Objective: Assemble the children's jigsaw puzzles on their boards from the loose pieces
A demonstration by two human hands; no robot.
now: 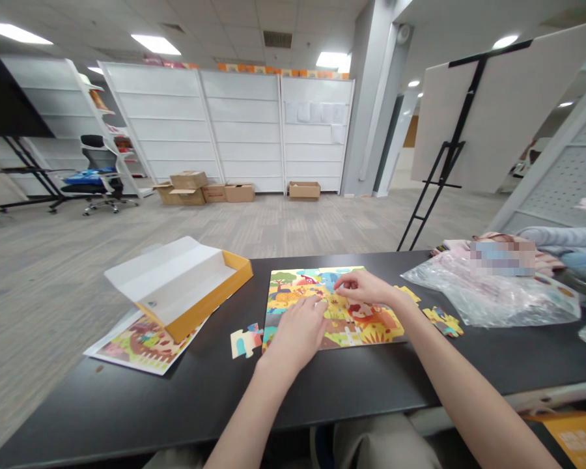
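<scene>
A colourful jigsaw puzzle [286, 296] with a farm and animal picture lies flat on the black table in front of me. My left hand [300, 326] rests on its left-centre part, palm down, with the fingers stretched over the picture. Over the upper middle, my right hand [361, 286] is bent down with its fingers curled together at the puzzle surface. Whatever is between those fingertips is hidden. Loose puzzle pieces [245, 340] lie just left of the board. More loose pieces [444, 322] sit to its right, beyond my right forearm.
An open yellow box [202, 306] with a white inside stands at the left, on a printed picture sheet [146, 342]. Clear plastic bags [498, 296] with pink cloth lie at the right. Across the floor are cardboard boxes [304, 189] and an office chair [97, 172].
</scene>
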